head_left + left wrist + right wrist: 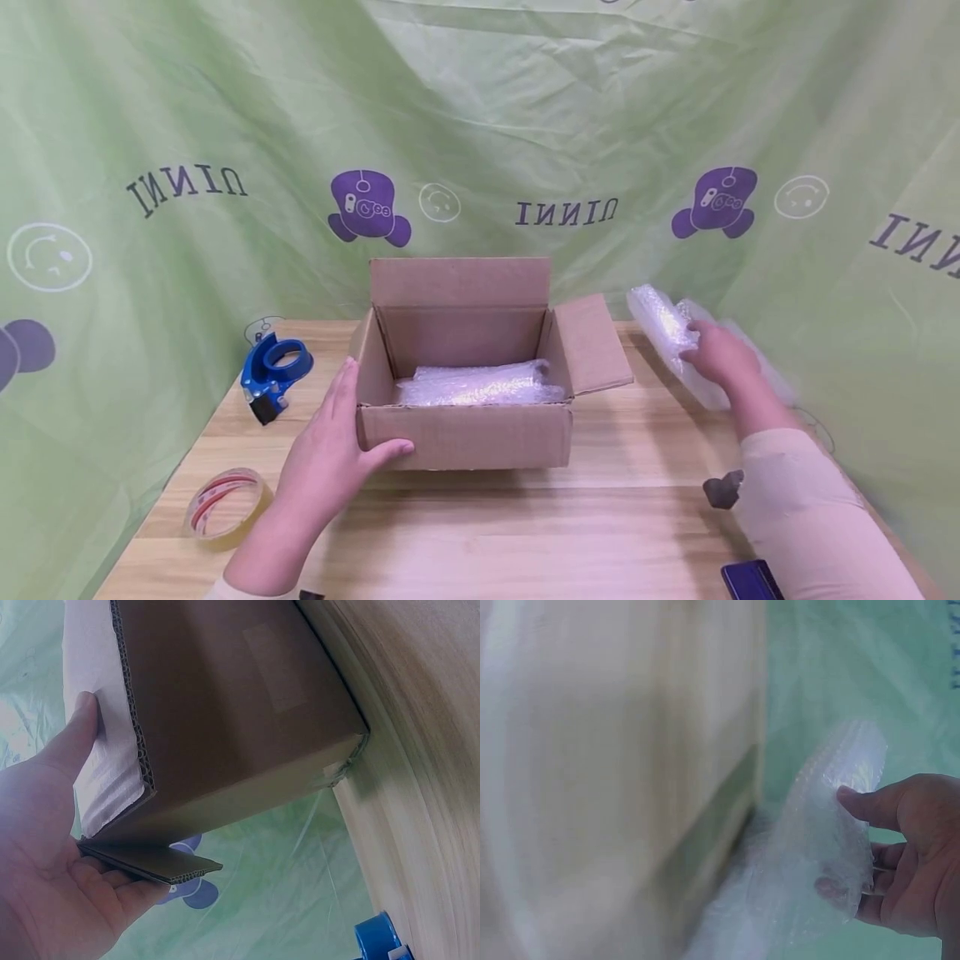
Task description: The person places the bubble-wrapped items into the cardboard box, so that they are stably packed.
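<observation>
Tape roll, clear with a yellowish cast: lay at the near left of the wood-grain tabletop. Handheld tape dispenser, blue: lay beyond the roll; I made out no tape on its hub. Left hand: gripped the near left corner of the box, thumb across the front, fingers along the side. Corrugated cardboard box, one: stood upright mid-table. Its rear flap rose, its right flap spread outward, its front flap hung down outside. Bubble wrap bundle: lay inside the box; whether it enclosed anything I could not tell. Bubble wrap sheet, loosely folded: at the far right of the table, outside the box. Right hand: well apart from the left, pinching that sheet; whether the sheet was wholly off the table I could not confirm from my remote station. Dark blue object: near right, cut by the frame edge, unidentified.

Progress, by my judgement: partway. One lot of wrap was in; the second was in hand but not yet in. Closing the flaps and taping them appeared outstanding.
</observation>
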A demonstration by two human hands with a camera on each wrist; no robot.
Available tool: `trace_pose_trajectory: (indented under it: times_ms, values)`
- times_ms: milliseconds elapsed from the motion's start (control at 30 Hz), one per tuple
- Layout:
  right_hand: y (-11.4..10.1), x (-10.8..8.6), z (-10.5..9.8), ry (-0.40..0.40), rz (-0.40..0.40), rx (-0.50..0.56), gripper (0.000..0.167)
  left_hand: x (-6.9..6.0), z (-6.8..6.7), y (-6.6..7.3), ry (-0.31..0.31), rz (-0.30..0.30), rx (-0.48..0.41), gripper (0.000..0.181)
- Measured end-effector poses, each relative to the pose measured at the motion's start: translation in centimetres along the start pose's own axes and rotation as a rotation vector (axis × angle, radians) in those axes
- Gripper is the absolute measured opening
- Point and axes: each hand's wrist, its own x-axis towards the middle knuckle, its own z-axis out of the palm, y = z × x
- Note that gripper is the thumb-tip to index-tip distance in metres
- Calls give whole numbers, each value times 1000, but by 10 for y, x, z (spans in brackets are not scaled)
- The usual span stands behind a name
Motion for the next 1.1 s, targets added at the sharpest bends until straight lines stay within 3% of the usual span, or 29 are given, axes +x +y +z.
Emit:
trace_pose_trajectory:
  times_ms: [233,500,667,867,1100]
  values:
    - [-25,-4,-25,85,-52,37,60,0,1,0,1,0,3,125]
    - [-64,-12,-51,235,-149,41,55,0,0,0,1,-1,2,124]
    - [-95,-23,-67,322,-204,46,55,-1,-1,1,-8,-6,-2,125]
    - [-139,-35,-82,354,-264,36,55,-1,-2,1,-11,-2,2,124]
    - [-184,-40,-87,424,-401,54,52,-1,-1,1,-13,3,2,125]
